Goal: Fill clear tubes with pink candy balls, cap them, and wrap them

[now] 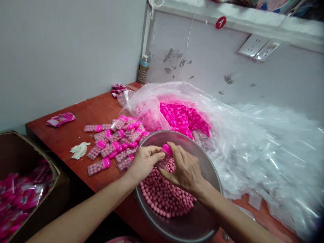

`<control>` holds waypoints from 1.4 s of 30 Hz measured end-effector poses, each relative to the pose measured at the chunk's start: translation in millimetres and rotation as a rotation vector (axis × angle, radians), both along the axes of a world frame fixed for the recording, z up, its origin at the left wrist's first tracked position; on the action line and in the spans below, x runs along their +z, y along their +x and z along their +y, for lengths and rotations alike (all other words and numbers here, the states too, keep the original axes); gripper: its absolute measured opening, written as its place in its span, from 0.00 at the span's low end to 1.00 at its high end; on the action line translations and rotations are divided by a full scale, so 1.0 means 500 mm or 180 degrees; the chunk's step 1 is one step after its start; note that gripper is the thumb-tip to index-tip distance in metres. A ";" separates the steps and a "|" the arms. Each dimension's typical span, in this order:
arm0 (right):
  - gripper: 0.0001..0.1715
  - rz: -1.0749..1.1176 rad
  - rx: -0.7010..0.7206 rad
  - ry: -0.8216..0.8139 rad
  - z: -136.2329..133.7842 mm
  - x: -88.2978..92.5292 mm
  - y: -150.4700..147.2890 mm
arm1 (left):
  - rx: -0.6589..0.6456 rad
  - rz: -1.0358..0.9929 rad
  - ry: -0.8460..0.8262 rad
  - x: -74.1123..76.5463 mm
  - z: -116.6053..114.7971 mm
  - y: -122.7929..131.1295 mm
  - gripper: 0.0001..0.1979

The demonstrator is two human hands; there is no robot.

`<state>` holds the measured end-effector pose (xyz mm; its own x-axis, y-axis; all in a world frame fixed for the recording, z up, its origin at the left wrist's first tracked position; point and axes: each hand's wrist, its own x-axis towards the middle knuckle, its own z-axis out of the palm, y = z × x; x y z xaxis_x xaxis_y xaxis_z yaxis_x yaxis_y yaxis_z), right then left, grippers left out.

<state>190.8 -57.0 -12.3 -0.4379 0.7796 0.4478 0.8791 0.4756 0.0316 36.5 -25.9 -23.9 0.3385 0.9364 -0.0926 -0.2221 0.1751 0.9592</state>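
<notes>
A: Where do we log the hands?

B: Over the metal bowl (pixel 201 222). We note the left hand (pixel 143 162) closed, with its fingers pinched round a small capped tube (pixel 165 152). The right hand (pixel 186 171) is closed too, thumb and forefinger on the tube's pink cap.

A: So the tube sits between both hands?

B: Yes, held just above the heap of pink beads (pixel 164 199) in the near-left part of the bowl. We cannot tell whether the tube touches the beads.

A: And around the bowl?

B: To its left, on the red-brown surface (pixel 76 133), we record a pile of filled tubes (pixel 113 145) lying flat with pink caps on. Beyond the bowl, a clear plastic bag (pixel 227 128) lies open with loose pink caps (pixel 184 118) inside. A crumpled white scrap (pixel 79 150) lies left of the pile, and a pink packet (pixel 60 119) lies further back. A cardboard box (pixel 15 148) holding pink packets stands beside the surface at far left. A small bottle (pixel 143 69) stands in the far corner.
</notes>
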 end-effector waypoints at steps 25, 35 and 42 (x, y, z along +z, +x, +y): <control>0.31 -0.0079 0.0048 0.0103 0.022 -0.004 -0.001 | -0.0076 -0.0250 -0.0219 -0.005 -0.002 0.010 0.11; 0.30 0.0117 0.0382 -0.0254 0.029 0.009 -0.017 | -0.0201 -0.0061 0.0072 -0.006 -0.004 0.015 0.14; 0.23 -0.0199 0.0518 -0.0603 0.042 0.010 -0.025 | -0.0215 0.0394 -0.0261 0.004 -0.005 -0.009 0.17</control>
